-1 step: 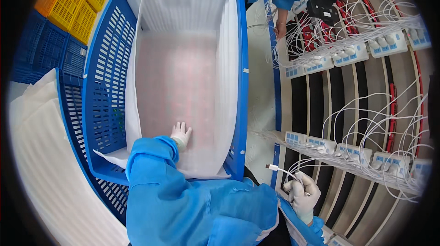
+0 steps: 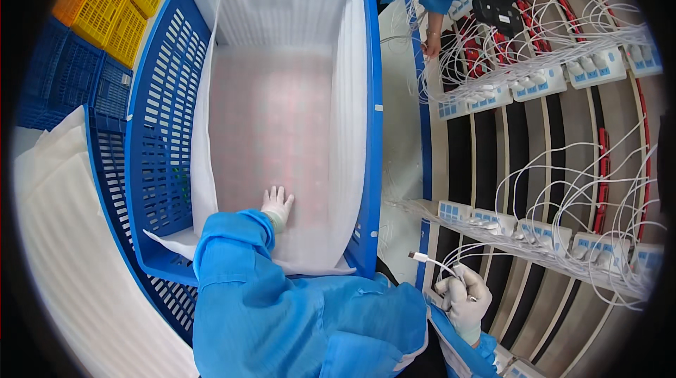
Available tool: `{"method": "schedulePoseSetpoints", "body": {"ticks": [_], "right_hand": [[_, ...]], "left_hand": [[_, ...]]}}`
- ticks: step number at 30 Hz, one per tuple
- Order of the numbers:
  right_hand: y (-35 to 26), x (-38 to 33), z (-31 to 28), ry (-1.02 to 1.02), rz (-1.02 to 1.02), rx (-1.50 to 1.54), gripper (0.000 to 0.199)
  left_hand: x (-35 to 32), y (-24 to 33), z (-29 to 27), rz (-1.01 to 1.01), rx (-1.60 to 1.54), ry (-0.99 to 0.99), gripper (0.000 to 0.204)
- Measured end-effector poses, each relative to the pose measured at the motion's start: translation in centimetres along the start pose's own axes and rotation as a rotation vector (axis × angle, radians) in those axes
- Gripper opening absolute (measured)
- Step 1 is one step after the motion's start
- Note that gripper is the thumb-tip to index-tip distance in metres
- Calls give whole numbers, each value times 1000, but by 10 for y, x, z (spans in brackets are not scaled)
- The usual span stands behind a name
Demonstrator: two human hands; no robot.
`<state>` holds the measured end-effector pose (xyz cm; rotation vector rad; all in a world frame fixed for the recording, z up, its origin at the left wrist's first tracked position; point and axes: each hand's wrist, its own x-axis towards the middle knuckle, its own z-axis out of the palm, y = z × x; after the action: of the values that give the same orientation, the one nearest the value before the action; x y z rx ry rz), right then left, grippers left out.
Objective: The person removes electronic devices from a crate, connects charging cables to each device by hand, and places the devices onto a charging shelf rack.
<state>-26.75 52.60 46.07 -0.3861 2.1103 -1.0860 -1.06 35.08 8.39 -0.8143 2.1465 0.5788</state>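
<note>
Lead: Where was the cable?

Inspector: The white cable (image 2: 438,263) was in the right hand (image 2: 467,304), at lower right beside the rack (image 2: 482,159). Its metal-tipped plug (image 2: 418,257) projected leftward, clear of the fingers.

Lead: Condition of that grip?

Inspector: Closed on the cable, gloved fingers curled inward, the wrist rising from the lower edge. A small item near the fingertips could not be identified.

Lead: And the left hand?

Inspector: The left hand (image 2: 278,209) was open, palm down on the pale sheet (image 2: 271,117) inside the blue crate (image 2: 375,131). Its fingers were spread and pointed away from the person; the blue sleeve (image 2: 236,240) crossed the crate's near edge.

Lead: Surroundings?

Inspector: White power strips (image 2: 543,236) with cables lined the rack. A co-worker's hand (image 2: 432,45) was among cables at the rack's far end. Foam sheets (image 2: 84,251) lay left of the crate; yellow crates (image 2: 105,8) stood at upper left.
</note>
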Motion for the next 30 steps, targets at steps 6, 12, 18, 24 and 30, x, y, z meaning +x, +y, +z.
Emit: {"method": "schedulePoseSetpoints", "body": {"ticks": [6, 12, 18, 24, 30], "right_hand": [[5, -7, 15, 27, 2, -79, 25], [9, -7, 15, -21, -56, -114, 25], [12, -8, 11, -5, -18, -108, 24], [28, -4, -5, 9, -48, -80, 24], [33, 5, -16, -41, -53, -95, 24]], "left_hand": [[20, -3, 12, -10, 97, 24, 73], [20, -4, 15, -4, 168, 42, 66], [20, -7, 23, 17, 229, 108, 64], [24, -8, 17, 23, 169, 196, 56], [30, -20, 6, 35, 44, 127, 47]]}}
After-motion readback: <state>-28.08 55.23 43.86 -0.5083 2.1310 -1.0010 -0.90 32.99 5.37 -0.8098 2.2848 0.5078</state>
